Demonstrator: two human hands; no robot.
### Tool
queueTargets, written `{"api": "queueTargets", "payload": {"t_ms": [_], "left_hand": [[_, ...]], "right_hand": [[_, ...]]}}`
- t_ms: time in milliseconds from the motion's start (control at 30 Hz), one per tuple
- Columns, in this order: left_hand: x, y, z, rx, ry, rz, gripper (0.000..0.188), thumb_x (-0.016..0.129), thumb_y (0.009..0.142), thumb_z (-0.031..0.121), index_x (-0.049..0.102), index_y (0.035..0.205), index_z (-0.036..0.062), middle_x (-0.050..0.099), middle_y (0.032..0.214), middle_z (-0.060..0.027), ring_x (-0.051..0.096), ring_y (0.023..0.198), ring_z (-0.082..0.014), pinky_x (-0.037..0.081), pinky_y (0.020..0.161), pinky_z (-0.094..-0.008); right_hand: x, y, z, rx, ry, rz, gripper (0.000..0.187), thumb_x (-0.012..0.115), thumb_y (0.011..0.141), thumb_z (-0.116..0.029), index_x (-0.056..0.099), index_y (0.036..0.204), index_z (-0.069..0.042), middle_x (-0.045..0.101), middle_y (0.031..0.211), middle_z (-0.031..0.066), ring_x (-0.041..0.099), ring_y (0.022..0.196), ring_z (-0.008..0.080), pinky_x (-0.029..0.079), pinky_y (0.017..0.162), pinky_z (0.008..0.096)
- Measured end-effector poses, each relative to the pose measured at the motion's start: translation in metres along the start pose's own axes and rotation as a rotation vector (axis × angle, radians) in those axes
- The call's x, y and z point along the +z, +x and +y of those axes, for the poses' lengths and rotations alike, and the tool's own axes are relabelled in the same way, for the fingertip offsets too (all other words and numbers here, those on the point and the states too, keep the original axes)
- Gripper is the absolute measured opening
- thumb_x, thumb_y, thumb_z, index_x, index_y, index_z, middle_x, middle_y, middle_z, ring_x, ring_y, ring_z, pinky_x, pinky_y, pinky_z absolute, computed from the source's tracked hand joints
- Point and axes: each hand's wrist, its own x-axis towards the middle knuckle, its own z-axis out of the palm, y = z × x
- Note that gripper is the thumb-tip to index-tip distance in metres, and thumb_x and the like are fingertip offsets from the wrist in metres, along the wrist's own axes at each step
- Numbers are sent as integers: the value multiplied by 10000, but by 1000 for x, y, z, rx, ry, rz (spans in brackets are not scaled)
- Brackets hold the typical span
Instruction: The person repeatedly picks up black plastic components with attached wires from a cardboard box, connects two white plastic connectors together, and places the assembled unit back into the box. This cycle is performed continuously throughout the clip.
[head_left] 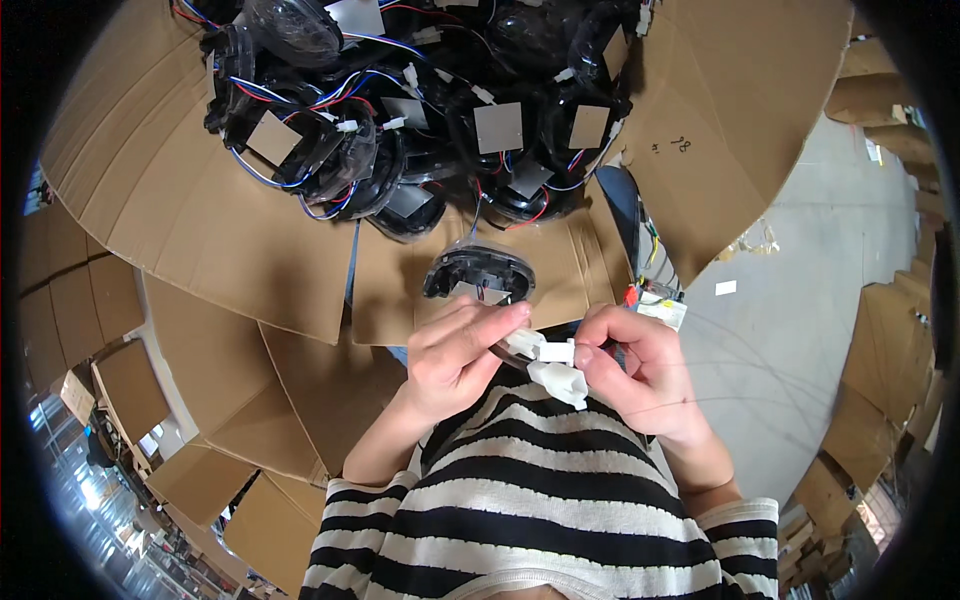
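In front of my chest, my left hand (455,355) is closed, its fingers gripping a white plastic connector (523,343) with a dark cable by it. My right hand (637,365) is closed too, thumb and forefinger pinched at the end of a small white connector (556,351) that meets the first one. Just below them hangs a larger, translucent white connector (560,384), close to the right thumb. Beyond the left fingers sits a black round-edged housing (480,270) that looks like a lamp, with a grey square plate (487,294) partly covered by that hand.
A big open cardboard box (700,150) ahead holds several black plastic-wrapped housings (375,165) with loose wires and grey plates. More cartons (240,370) stand at the left and the right (870,350). Grey floor (770,330) shows at the right, with a white paper (725,288) on it.
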Motion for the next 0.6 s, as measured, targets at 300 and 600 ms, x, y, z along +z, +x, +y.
{"api": "queueTargets", "payload": {"t_ms": [300,600], "left_hand": [[4,5,-2,164,222,-36,493,534,522,-130,575,1001,-19,601,835,-122,539,623,-221,447,553,-284],[-18,3,8,-152,-26,-248,366,503,736,-30,493,1102,-48,589,799,-128,556,597,-213,450,574,-282]], "right_hand": [[6,-1,7,31,-192,123,47,554,735,-35,525,712,-7,505,600,49,440,494,131,325,448,231],[-21,-7,-10,-93,-255,86,4,523,707,5,523,703,3,491,612,51,425,533,132,320,474,243]]}}
